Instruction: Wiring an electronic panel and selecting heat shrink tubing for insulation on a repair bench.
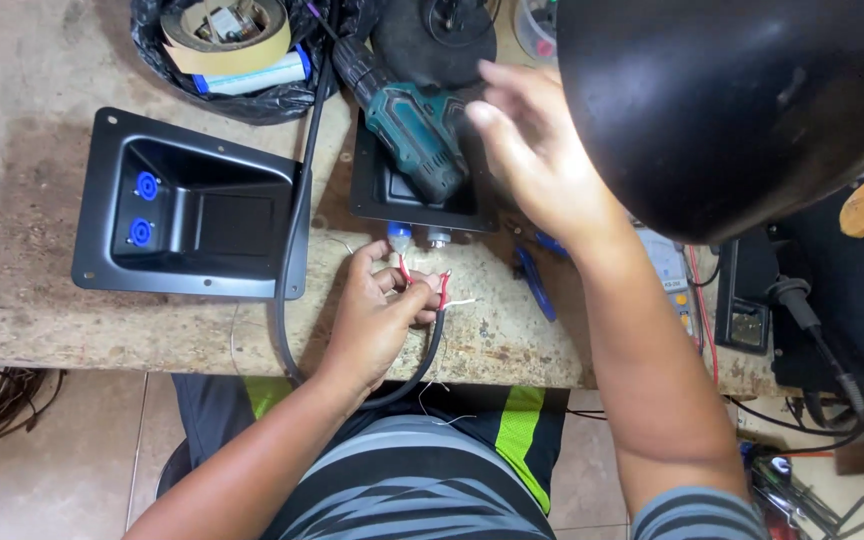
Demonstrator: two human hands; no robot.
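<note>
Currently left hand [377,315] pinching red wire [407,273] ends of black cable [297,230] near table [32,300] front edge, cable running away toward far edge. Right hand [532,150] open, empty, raised just right of teal drill [412,130]; left nearer wire.

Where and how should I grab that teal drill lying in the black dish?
Probably by the dark handle of the drill, coming from above. It slants up-left clear of the black dish, while the teal body lies low inside it and the right hand hovers beside its nose.
</note>
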